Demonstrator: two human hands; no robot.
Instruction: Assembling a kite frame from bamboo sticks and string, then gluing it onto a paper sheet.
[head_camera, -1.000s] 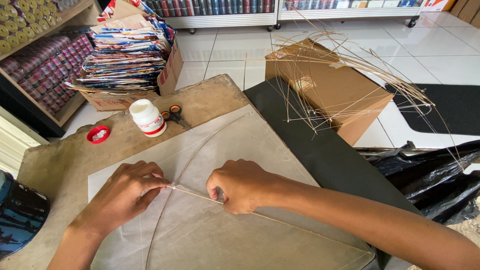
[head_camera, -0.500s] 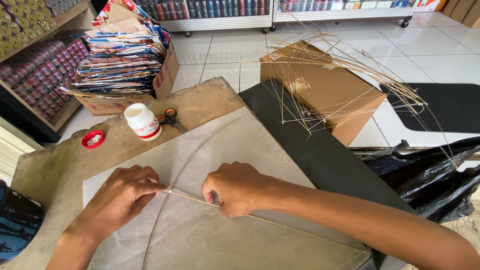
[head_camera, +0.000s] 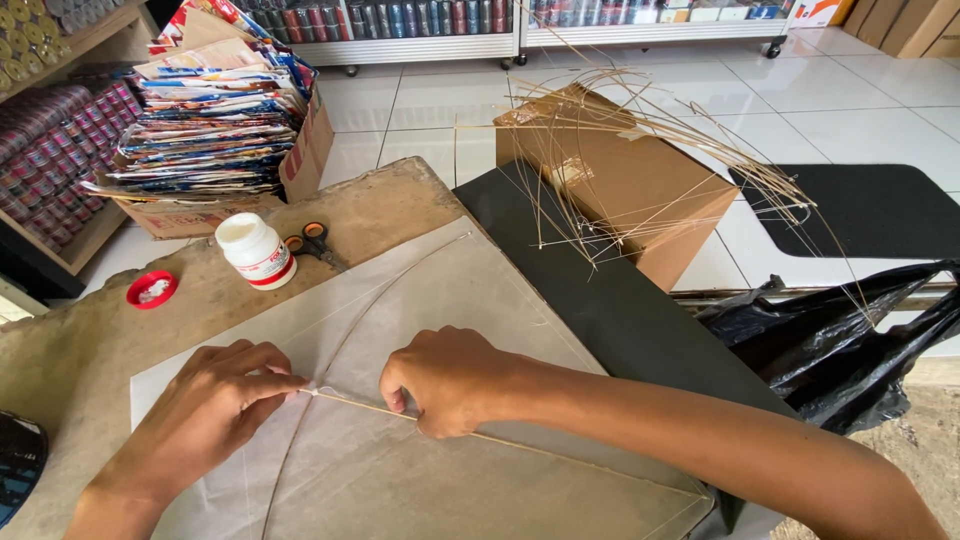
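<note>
A sheet of pale translucent paper (head_camera: 440, 300) lies flat on a worn wooden board (head_camera: 80, 350). Two thin bamboo sticks cross on it: a straight spine (head_camera: 560, 455) and a curved bow (head_camera: 390, 285). My left hand (head_camera: 205, 410) pinches the crossing point with thumb and forefinger. My right hand (head_camera: 445, 380) presses the straight stick down onto the paper just right of the crossing, fingers curled over it.
A white glue jar (head_camera: 255, 250), its red lid (head_camera: 152, 289) and orange-handled scissors (head_camera: 312, 240) lie at the board's far side. A box of stacked printed paper (head_camera: 215, 110) stands behind. A cardboard box with loose bamboo strips (head_camera: 620, 170), a dark sheet (head_camera: 600, 300) and a black plastic bag (head_camera: 850, 330) lie right.
Both hands keep their hold at the stick crossing. The view has shifted slightly; the fingers have barely moved.
</note>
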